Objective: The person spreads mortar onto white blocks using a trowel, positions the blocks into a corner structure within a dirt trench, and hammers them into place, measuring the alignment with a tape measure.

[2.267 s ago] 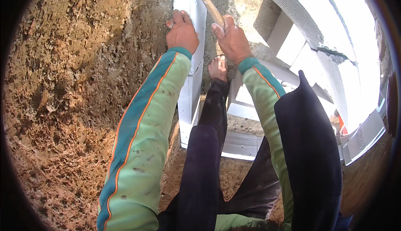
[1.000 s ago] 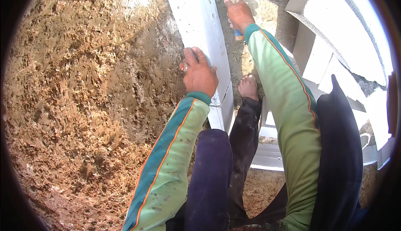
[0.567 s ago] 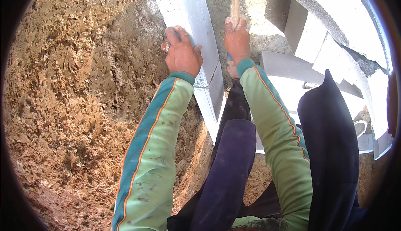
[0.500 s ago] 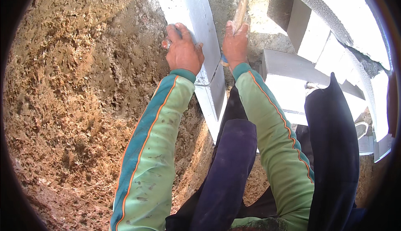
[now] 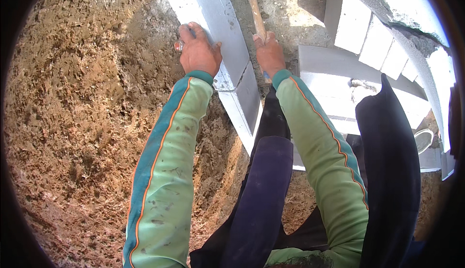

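Note:
My left hand (image 5: 200, 50) lies over the near part of a long white block (image 5: 213, 13), its fingers curled at the left edge and thumb toward the right face. A ring shows on one finger. My right hand (image 5: 269, 56) is wrapped round the wooden handle of a hammer (image 5: 256, 13), just right of the block. The hammer's head is at the top edge of the view, over rough grey ground and apart from the block. Against the near end of that block stands another white block (image 5: 237, 105), with a thin joint between them.
A rough brown earth bank (image 5: 87, 113) fills the left side. At right are several white blocks (image 5: 356, 21), a larger pale block (image 5: 334, 67) and a round bucket-like rim (image 5: 424, 140). My dark-clothed knee (image 5: 271, 171) is between my forearms.
The hammer head has come into view and the handle now leans left instead of right. Both hands and the blocks sit farther left in the picture; my left hand stays on the block.

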